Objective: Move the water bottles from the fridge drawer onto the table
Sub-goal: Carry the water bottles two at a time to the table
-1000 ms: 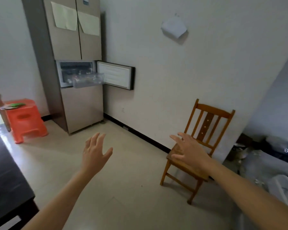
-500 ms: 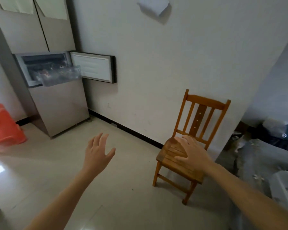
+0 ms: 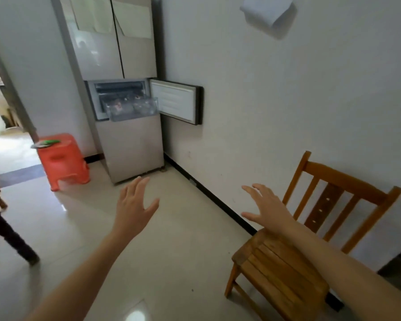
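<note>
A tall grey fridge (image 3: 116, 54) stands in the far corner. Its middle compartment door (image 3: 175, 104) hangs swung out to the right. A clear plastic drawer (image 3: 131, 108) is pulled out from that compartment, and its contents are too blurred to make out as bottles. My left hand (image 3: 134, 205) is stretched forward over the floor with fingers straight and nothing in it. My right hand (image 3: 266, 208) reaches out beside it, fingers spread, holding nothing, just left of a wooden chair. Both hands are well short of the fridge. The dark table's leg (image 3: 12, 237) shows at the left edge.
A wooden chair (image 3: 294, 256) stands against the right wall under my right arm. An orange plastic stool (image 3: 61, 159) with a green thing on top sits left of the fridge. A doorway opens at far left. Pale tiled floor (image 3: 183, 239) runs between me and the fridge.
The view has swung back to the left, bringing the fridge toward the centre and nearer. Both hands stay open and stretched forward. The right hand now hangs left of the chair rather than over its seat.
</note>
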